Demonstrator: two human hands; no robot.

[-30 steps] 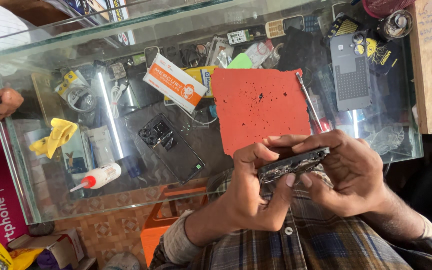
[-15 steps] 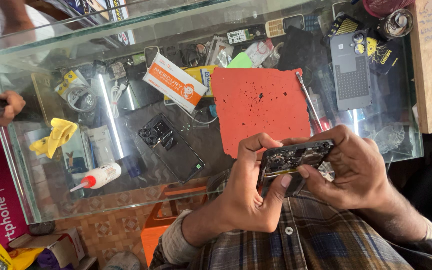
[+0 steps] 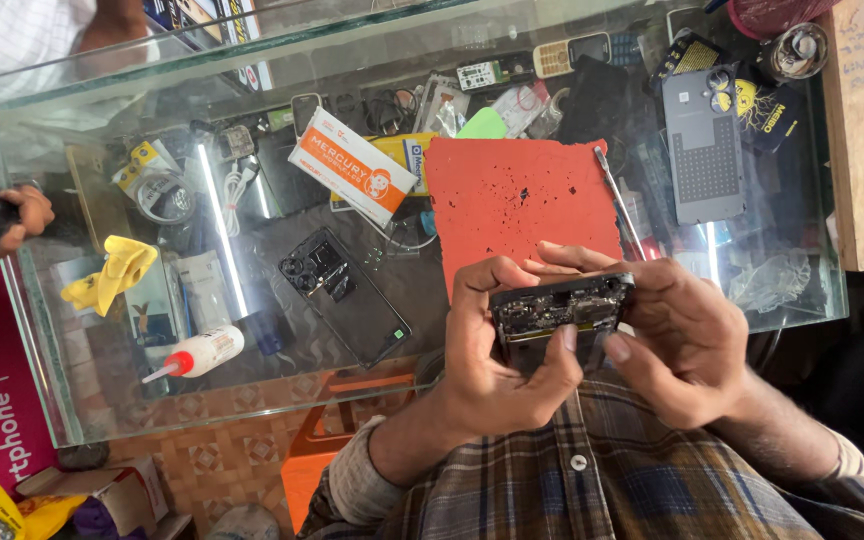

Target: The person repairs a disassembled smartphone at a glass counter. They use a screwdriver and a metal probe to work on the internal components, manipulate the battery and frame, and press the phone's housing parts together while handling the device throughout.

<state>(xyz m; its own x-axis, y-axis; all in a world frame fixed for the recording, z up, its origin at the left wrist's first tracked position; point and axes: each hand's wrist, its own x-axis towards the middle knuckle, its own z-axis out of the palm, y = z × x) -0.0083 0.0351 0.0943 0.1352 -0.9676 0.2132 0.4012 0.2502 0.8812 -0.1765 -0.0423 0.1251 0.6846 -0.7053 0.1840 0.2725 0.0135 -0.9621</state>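
Black opened phone (image 3: 562, 305), apparently its circuit side, gripped by curled fingers of left hand (image 3: 497, 355) and right hand (image 3: 687, 350).

On the glass tabletop (image 3: 72, 400) lie a pitted red rubber mat (image 3: 517, 205), a black phone back cover (image 3: 347, 297), a white glue bottle (image 3: 202, 352) and a crumpled yellow cloth (image 3: 112, 275).

Opened phone (image 3: 562, 305) between both hands, mat (image 3: 517, 205) behind it, glue bottle (image 3: 197, 353) far left

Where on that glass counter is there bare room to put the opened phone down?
The red mat is bare, just beyond both hands. Another free patch lies between the black phone and the glue bottle. The counter's far edge is crowded with boxes and parts.
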